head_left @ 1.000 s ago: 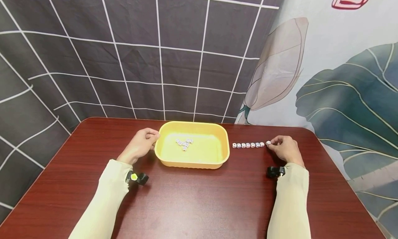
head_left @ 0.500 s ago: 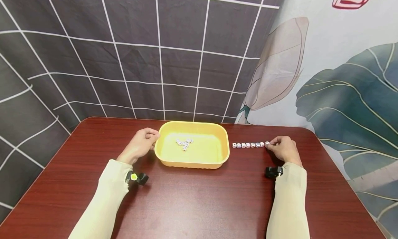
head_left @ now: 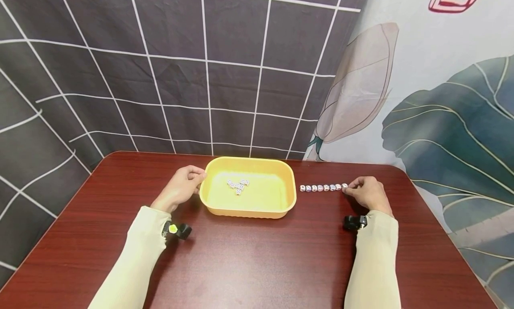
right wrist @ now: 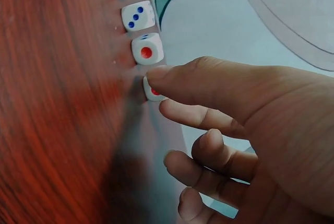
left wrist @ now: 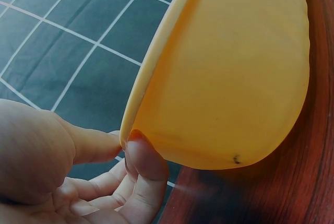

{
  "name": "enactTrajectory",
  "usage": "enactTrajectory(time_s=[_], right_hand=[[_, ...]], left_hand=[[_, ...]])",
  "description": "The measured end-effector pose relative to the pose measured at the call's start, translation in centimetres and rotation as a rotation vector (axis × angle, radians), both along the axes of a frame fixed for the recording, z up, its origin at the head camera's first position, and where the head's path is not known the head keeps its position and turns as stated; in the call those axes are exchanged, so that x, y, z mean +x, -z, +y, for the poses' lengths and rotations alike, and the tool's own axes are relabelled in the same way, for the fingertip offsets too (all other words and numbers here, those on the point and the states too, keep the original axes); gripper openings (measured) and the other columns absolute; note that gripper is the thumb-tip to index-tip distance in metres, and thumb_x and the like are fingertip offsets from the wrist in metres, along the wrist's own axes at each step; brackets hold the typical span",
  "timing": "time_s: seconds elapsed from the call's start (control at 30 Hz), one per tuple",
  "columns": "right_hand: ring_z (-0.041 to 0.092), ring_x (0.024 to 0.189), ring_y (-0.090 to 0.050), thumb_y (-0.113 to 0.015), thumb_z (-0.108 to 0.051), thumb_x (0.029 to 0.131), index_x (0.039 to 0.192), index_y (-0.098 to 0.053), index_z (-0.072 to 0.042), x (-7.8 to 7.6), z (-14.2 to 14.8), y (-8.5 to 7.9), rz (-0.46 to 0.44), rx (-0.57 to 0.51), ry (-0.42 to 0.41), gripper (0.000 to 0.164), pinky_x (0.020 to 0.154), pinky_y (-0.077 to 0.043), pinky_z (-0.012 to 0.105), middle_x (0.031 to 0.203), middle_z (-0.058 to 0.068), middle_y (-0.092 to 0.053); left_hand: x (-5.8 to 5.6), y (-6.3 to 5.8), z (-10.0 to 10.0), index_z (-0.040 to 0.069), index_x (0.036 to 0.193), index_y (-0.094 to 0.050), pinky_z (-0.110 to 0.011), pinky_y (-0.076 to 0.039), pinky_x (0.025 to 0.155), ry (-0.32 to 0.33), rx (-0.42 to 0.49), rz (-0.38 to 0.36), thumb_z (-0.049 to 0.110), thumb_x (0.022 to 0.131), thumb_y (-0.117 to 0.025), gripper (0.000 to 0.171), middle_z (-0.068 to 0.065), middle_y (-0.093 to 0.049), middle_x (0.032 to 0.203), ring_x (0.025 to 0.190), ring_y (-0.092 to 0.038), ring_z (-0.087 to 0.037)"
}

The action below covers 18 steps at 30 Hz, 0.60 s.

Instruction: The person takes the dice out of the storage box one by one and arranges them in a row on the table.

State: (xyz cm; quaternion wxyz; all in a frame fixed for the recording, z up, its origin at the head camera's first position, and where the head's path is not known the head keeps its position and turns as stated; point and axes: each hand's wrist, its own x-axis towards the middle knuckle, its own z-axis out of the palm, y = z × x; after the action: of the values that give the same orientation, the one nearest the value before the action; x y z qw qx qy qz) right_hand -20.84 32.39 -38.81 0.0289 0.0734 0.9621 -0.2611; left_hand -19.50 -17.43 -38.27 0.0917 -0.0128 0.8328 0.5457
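Note:
My left hand (head_left: 182, 186) pinches the left rim of a yellow plastic basin (head_left: 249, 213); in the left wrist view, thumb and finger (left wrist: 146, 156) meet on its rim (left wrist: 136, 96). A small cluster of white dice (head_left: 238, 187) lies inside the basin. To its right runs a row of several dice (head_left: 320, 188) on the table. At the row's right end, my right hand (head_left: 369, 194) has thumb and index finger about the last die (right wrist: 151, 89). The thumb covers part of that die, and a narrow gap separates it from the neighbouring die (right wrist: 147, 49).
Both hands work over a dark red wooden table (head_left: 257, 255). Behind it hangs a dark grid-patterned cloth (head_left: 233, 90), with a pale leaf-printed cloth (head_left: 425, 135) at the right. Each wrist carries a black strap-on device (head_left: 355, 222).
My right hand has moved slightly left with the last die, bringing it up to the end of the row, then shifted a little back right. The left hand and basin stay put.

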Motion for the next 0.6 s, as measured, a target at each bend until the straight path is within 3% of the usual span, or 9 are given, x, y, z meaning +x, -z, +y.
enactTrajectory(time_s=[0.33,0.6], right_hand=[[0.029,0.087,-0.056,-0.073,-0.022,0.09,0.095,-0.076,-0.003,0.1,-0.4,-1.3,0.078,0.002,-0.022,0.02,0.068,-0.042,0.031,0.088,0.012,-0.071],[0.025,0.081,-0.054,-0.074,-0.024,0.092,0.1,-0.075,-0.004,-0.1,-1.9,-2.4,0.165,-0.001,-0.069,0.022,0.066,-0.042,0.031,0.082,0.008,-0.063]], left_hand=[[0.0,0.1,0.1,-0.008,0.127,-0.054,-0.028,-0.057,0.075,-0.003,0.0,-0.001,0.013,0.105,-0.053,0.03,-0.016,-0.065,0.106,0.074,-0.061,-0.013],[0.1,0.0,0.1,-0.008,0.127,-0.053,-0.029,-0.058,0.076,-0.003,-0.001,-0.001,0.013,0.106,-0.053,0.031,-0.017,-0.065,0.108,0.074,-0.06,-0.013]])
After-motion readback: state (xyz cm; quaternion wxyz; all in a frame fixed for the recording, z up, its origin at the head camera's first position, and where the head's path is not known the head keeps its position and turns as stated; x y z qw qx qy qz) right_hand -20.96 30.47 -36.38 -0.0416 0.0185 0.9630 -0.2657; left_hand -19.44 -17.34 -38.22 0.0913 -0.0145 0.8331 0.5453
